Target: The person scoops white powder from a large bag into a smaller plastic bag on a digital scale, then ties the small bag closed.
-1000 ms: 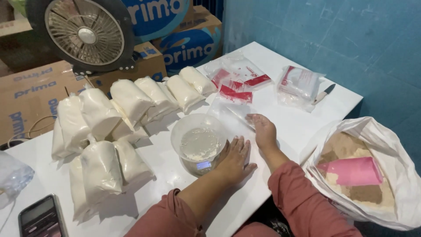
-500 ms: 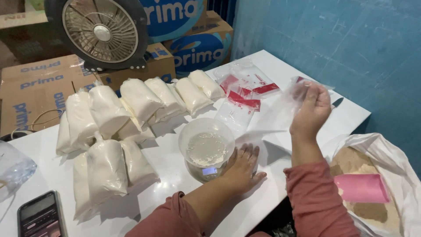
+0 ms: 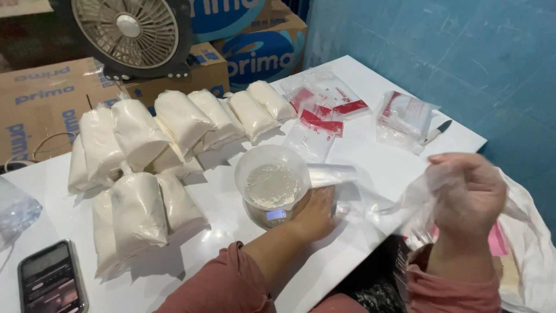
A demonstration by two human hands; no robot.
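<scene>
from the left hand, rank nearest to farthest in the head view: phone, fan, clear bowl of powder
From the left hand:
1. Clear bowl of powder, right beside the hand on the small scale, near table centre.
2. Phone, at the table's near left corner.
3. Fan, beyond the table's far edge by the cardboard boxes.

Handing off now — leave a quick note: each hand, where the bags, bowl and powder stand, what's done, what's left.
Left hand: resting on the table beside the clear bowl, gripping nothing.
Right hand: raised, holding an empty clear plastic bag.
Bowl: on a small scale, some white powder in it.
Done: many filled powder bags lie behind and left of it.
Left: bag in hand unfilled; spare zip bags at the far edge.
</scene>
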